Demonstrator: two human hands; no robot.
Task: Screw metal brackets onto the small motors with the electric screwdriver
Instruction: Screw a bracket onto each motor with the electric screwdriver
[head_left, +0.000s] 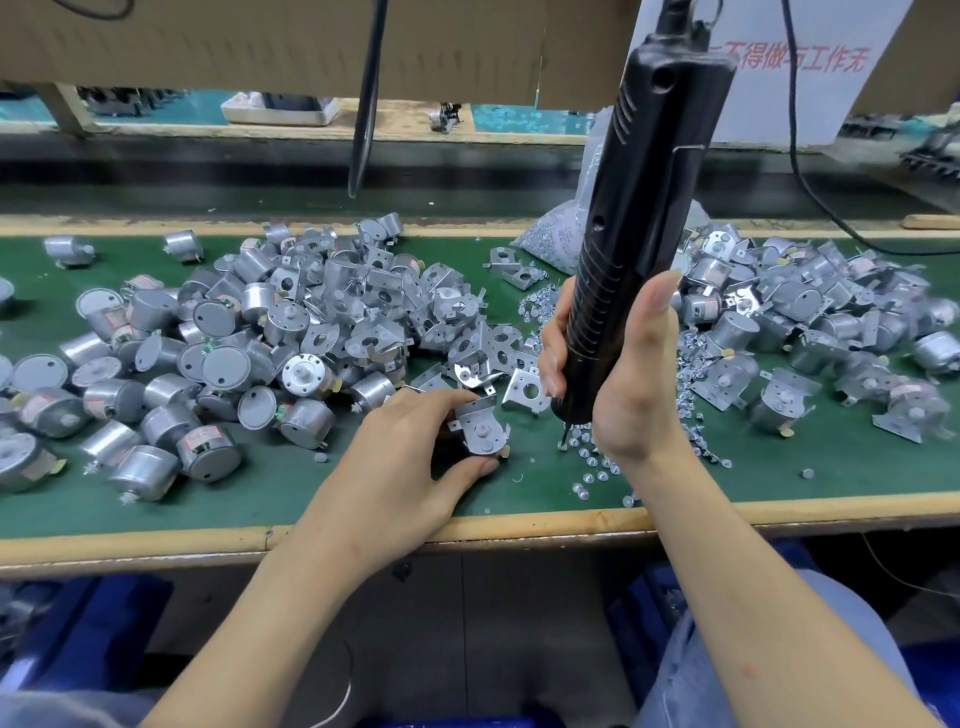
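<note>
L hand (410, 452) fingers pinch motor (485, 431) w/ bracket (474, 442) on mat (291, 483), near front edge. R hand (623, 384) fingers wrap screwdriver (639, 208), bit down among loose screws (592, 460). Prob. picking a screw: keep tool upright, line up holes first.

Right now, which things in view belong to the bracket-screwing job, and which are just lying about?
Job: electric screwdriver in right hand; bracketed motor in left hand; loose screws; bare motors; loose brackets.
Lying about: printed sign; hanging cable; white tray behind.
</note>
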